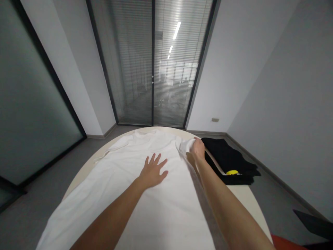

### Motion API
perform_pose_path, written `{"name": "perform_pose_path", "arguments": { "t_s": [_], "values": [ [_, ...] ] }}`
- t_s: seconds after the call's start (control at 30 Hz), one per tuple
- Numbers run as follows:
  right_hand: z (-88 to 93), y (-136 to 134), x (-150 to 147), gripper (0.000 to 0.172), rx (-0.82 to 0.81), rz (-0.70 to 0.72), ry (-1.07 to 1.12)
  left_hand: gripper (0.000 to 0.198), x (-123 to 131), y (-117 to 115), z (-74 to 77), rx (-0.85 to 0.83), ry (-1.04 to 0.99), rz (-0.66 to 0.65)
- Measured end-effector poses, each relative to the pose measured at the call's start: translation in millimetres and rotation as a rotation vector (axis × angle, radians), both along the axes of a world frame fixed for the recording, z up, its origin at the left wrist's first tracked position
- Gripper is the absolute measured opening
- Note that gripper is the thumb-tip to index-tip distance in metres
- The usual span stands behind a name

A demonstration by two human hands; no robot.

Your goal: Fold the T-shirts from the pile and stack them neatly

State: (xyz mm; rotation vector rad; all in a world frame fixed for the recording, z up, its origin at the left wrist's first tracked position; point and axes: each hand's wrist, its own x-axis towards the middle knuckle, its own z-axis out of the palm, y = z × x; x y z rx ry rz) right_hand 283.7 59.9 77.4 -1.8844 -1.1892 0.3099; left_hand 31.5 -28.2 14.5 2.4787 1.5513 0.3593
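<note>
A white shirt (pixel 125 180) lies spread flat over a round pale table (pixel 244 196), its collar at the far edge. My left hand (pixel 153 170) rests flat on the middle of the shirt with fingers spread. My right hand (pixel 198 147) is closed on the shirt's right sleeve (pixel 186 145), which is bunched and lifted a little near the shoulder.
A stack of folded black clothes (pixel 229 159) with a small yellow patch (pixel 232 172) sits on the table's right side, close to my right hand. Beyond the table are grey floor, glass doors with blinds and grey walls. A red and dark object shows at the bottom right.
</note>
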Motion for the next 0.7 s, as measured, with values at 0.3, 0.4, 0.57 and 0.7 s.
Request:
{"name": "perform_pose_path", "arguments": {
  "t_s": [0.3, 0.4, 0.57, 0.7],
  "values": [
    [40.9, 22.8, 15.8, 0.038, -0.325, 0.079, -0.494, 0.064, -1.1, -3.6, -2.3, 0.002, -0.020, -0.031],
    [46.2, 18.5, 23.0, 0.049, -0.325, 0.153, -0.696, 0.065, -0.9, -2.7, -3.2, -0.004, -0.027, -0.033],
    [46.1, 12.8, 23.6, 0.064, -0.247, 0.269, -0.828, 0.065, -0.9, -3.5, -1.8, -0.016, -0.034, -0.042],
    [38.6, 9.6, 2.6, 0.073, -0.126, 0.399, -0.819, 0.065, -0.6, -4.0, -0.8, -0.007, -0.032, -0.037]
  ]
}}
